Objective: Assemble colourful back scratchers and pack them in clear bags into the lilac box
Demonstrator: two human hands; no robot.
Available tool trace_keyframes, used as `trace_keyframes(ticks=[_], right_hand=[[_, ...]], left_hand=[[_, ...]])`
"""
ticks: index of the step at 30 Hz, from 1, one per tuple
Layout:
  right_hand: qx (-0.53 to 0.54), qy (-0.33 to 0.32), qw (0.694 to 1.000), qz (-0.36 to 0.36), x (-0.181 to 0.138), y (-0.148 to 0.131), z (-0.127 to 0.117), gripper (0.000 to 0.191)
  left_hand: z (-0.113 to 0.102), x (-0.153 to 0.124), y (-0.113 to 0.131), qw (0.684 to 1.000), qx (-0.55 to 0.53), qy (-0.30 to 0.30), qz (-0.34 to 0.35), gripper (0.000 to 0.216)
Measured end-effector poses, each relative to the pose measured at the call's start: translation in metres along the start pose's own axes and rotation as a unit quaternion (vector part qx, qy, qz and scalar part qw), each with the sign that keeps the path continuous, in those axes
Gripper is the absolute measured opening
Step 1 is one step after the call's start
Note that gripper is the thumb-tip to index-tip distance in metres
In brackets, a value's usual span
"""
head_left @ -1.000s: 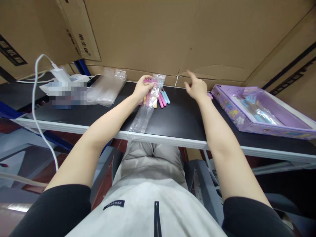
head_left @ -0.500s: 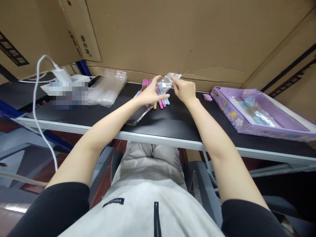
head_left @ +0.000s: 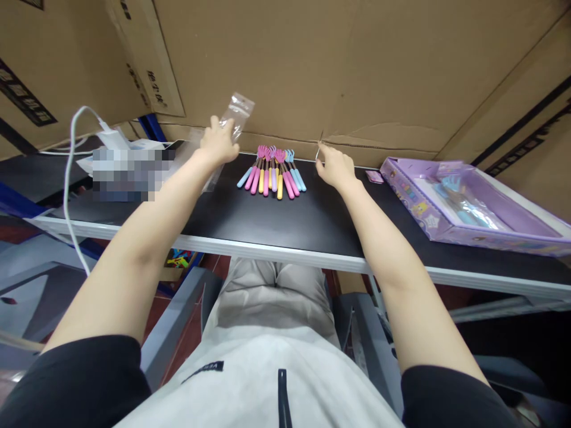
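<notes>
My left hand [head_left: 218,141] is raised over the left part of the desk, its fingers on a clear plastic bag [head_left: 242,108] that stands up beyond them. Beneath that hand, more clear bags [head_left: 190,148] are partly covered. My right hand [head_left: 336,166] is closed near the cardboard wall, with a thin, narrow thing [head_left: 319,145] at its fingertips that I cannot make out. Between the hands, several small fork-like tools [head_left: 270,172] lie fanned out, with pink, purple and blue tined heads, dark necks and pink, blue, yellow and lilac handles.
A purple open box [head_left: 423,220] at the right holds a bagged blue tool [head_left: 464,199]. Beside it lies a small pink card [head_left: 375,176]. A white cable [head_left: 68,184] hangs at the left. Cardboard [head_left: 285,65] walls the back; the desk has a pale front edge [head_left: 285,249].
My left hand has moved left and up, from the tools to the bags. The clear bag that lay over the tools is gone from there. My right hand stays nearly in place.
</notes>
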State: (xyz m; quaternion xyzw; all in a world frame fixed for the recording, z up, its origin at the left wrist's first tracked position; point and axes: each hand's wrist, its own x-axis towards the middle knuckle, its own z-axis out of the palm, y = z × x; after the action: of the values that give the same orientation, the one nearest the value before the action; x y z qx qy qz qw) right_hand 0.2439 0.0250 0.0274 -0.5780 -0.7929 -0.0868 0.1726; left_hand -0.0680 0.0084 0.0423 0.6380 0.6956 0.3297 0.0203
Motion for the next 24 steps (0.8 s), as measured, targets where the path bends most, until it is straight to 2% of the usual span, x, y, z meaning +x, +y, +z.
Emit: trace_keyframes(ticks=[3,8,14,20,24], right_hand=[[-0.009,-0.035,0.999,0.009,0.003,0.01,0.009,0.065],[-0.02,-0.058,0.998,0.023,0.005,0.025,0.018,0.062],[-0.018,-0.102,0.994,0.033,0.005,0.035,0.021,0.066],[-0.014,-0.139,0.989,0.056,0.003,0.036,0.018,0.063],[-0.01,-0.146,0.987,0.06,0.003,0.036,0.018,0.064]], left_hand=[[0.0,0.008,-0.031,0.992,0.097,-0.042,-0.067,0.083],[0.009,0.019,-0.057,0.974,0.172,-0.106,-0.1,0.1],[0.015,0.027,-0.067,0.964,0.185,-0.134,-0.135,0.129],[0.01,0.02,-0.067,0.958,0.218,-0.146,-0.116,0.171],[0.008,0.019,-0.064,0.959,0.216,-0.148,-0.11,0.172]])
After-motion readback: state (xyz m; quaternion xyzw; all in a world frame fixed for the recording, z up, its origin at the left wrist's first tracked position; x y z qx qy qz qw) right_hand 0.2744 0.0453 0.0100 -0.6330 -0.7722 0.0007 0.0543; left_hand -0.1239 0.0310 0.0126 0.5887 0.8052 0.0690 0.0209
